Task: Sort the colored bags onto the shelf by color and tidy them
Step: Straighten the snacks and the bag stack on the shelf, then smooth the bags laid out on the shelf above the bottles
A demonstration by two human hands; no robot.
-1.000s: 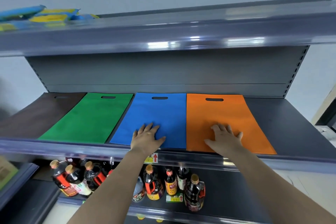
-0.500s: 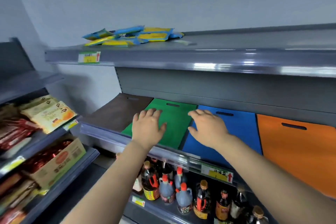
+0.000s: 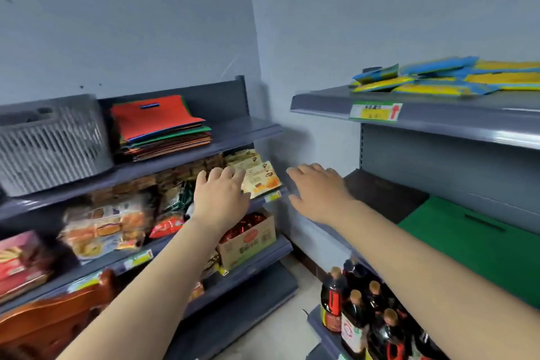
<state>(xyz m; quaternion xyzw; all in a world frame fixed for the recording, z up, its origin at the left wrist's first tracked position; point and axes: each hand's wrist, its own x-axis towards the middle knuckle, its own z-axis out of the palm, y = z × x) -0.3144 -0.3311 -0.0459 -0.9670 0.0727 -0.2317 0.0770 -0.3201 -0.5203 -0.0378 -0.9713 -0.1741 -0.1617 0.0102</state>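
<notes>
Both hands are hanging in mid-air with fingers spread and holding nothing: the left hand before the snack shelves, the right hand off the left end of the grey metal shelf. A flat green fabric bag is lying on that shelf beside a flat dark brown bag at its left end. A stack of mixed coloured flat bags, red on top, is sitting at the right end of the left unit's top shelf, next to a grey slatted plastic basket.

Only 1 view, head-worn, is looking forward and slightly down into the corner where 2 shelf units are meeting. It is sitting close, at arm's reach: both forearms are entering from the bottom edge. The left shelf unit and the right shelf unit are flanking the frame.
</notes>
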